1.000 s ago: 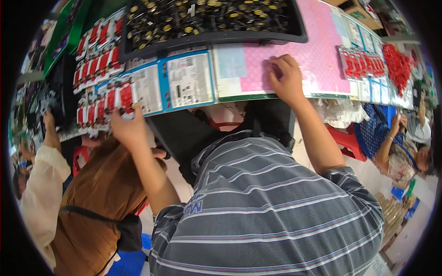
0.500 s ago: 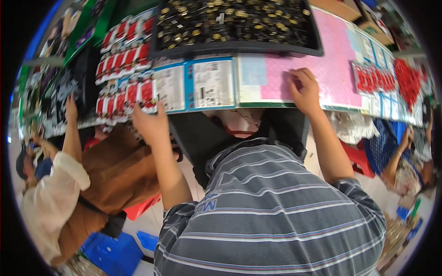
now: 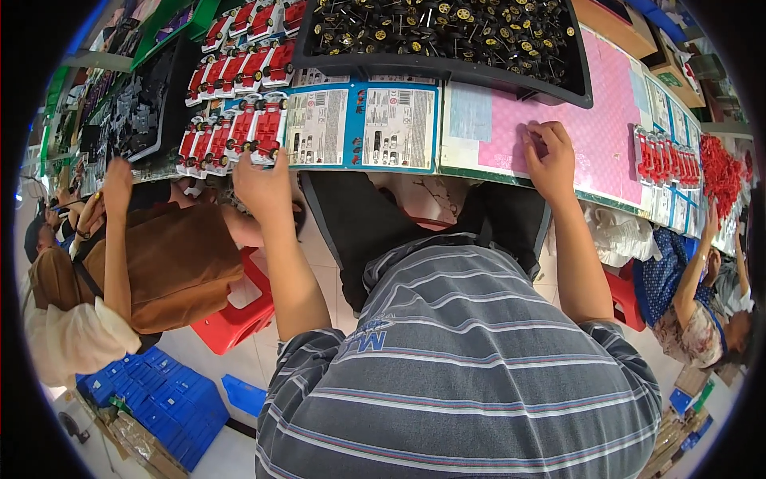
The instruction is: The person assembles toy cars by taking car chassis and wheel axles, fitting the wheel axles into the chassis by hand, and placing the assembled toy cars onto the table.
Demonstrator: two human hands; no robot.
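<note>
In front of me on the left, several red and white toy cars (image 3: 206, 144) lie in rows, with black wheels showing. My left hand (image 3: 263, 190) is at the near end of one toy car (image 3: 265, 126), thumb and fingers on either side of it. My right hand (image 3: 553, 164) rests over the pink mat (image 3: 590, 120) with its fingers curled in. What lies inside those fingers, if anything, is hidden. Beyond both hands stands a black tray (image 3: 471, 73) full of black wheels with yellow hubs on thin axles.
Printed card sheets (image 3: 388, 128) cover the table between my hands. More red and white cars (image 3: 666, 158) and a heap of red parts (image 3: 722, 172) lie to the right. A person's hand (image 3: 118, 182) is at the left, near a bin of dark parts (image 3: 136, 112); another person sits right.
The whole view has shifted slightly. My left hand's fingers have come onto the near end of a car. My right hand stays curled over the mat. The left neighbour's hand has drawn back.
</note>
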